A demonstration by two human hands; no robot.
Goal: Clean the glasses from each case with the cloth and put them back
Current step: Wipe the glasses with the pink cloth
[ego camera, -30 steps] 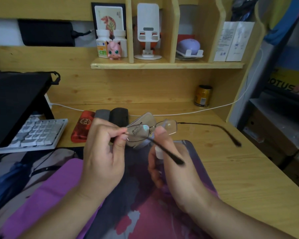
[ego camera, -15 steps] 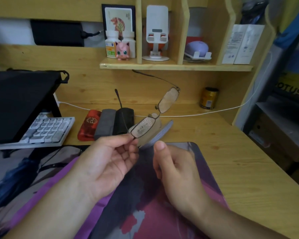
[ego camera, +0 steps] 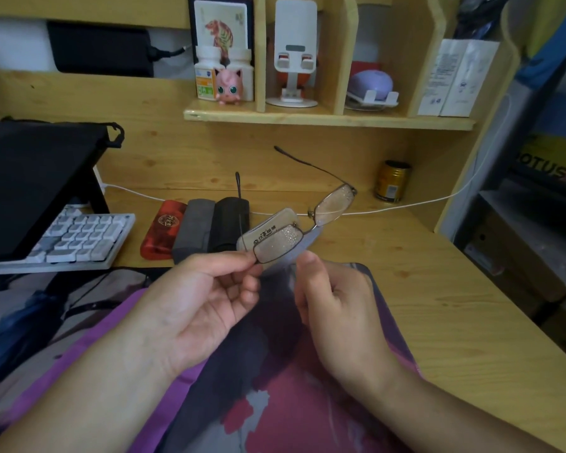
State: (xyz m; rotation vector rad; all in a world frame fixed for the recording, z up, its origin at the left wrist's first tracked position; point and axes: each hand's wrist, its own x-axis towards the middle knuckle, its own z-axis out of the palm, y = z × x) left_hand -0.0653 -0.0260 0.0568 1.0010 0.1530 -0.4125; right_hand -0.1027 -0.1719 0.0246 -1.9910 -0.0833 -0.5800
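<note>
- Glasses [ego camera: 303,228]: thin metal frame, held in the air above the desk [ego camera: 455,305], over the near end of the opened case. Both temples are unfolded. The near lens sits just by the left fingertips; the far lens rises up and to the right. The long axis of the front thus runs diagonally from lower left to upper right, and the temples point away toward the shelf wall. The lenses look speckled or smudged, which suits holding them up for inspection.
- Left hand [ego camera: 206,295]: thumb and forefinger pinch the outer corner of the near lens rim, palm up. Gripping the rim and not the glass probably keeps the lens free for wiping.
- Right hand [ego camera: 337,308]: fingers loosely curled, thumb raised just beside the near lens. It appears to hold nothing, though the palm side is hidden.
- Pale grey case [ego camera: 268,233]: lies open directly behind the glasses.
- Three closed cases: red [ego camera: 164,232], grey [ego camera: 193,230] and black [ego camera: 231,223], side by side by the keyboard [ego camera: 79,238].
- Cloth: not identifiable.
</note>
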